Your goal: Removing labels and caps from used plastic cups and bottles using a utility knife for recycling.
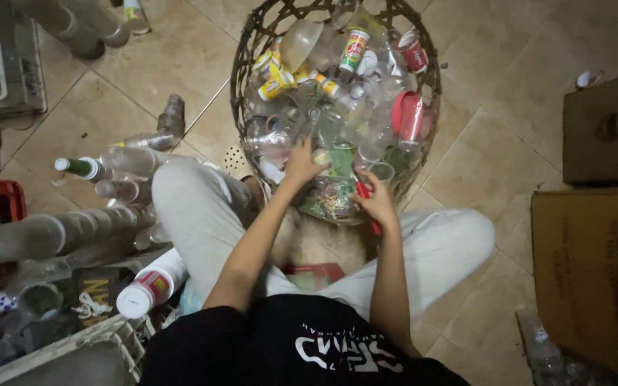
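Here we sit on the tiled floor with legs spread, a woven basket standing between our knees, full of clear plastic cups and printed cartons.

- Left hand: reaching into the near side of the basket, fingers curled down among the clear cups. It touches the heap; whether it is clamped on one cup we cannot tell.
- Right hand: just right of the left, at the basket's near rim. Fingers closed around a thin red tool, which sticks up out of the fist and shows again below it.
- A small clear cup lies just above the right hand, close to the red tool's upper end; touching or not, we cannot tell.
- A red cup lies farther up on the right side of the heap, well apart from both hands.

Edges and room: basket wall curves close round both hands. On our left, stacked clear cups and bottles lie crowded against the left knee, with a white bottle with red label near the thigh. On our right, bare tile runs out to cardboard boxes.
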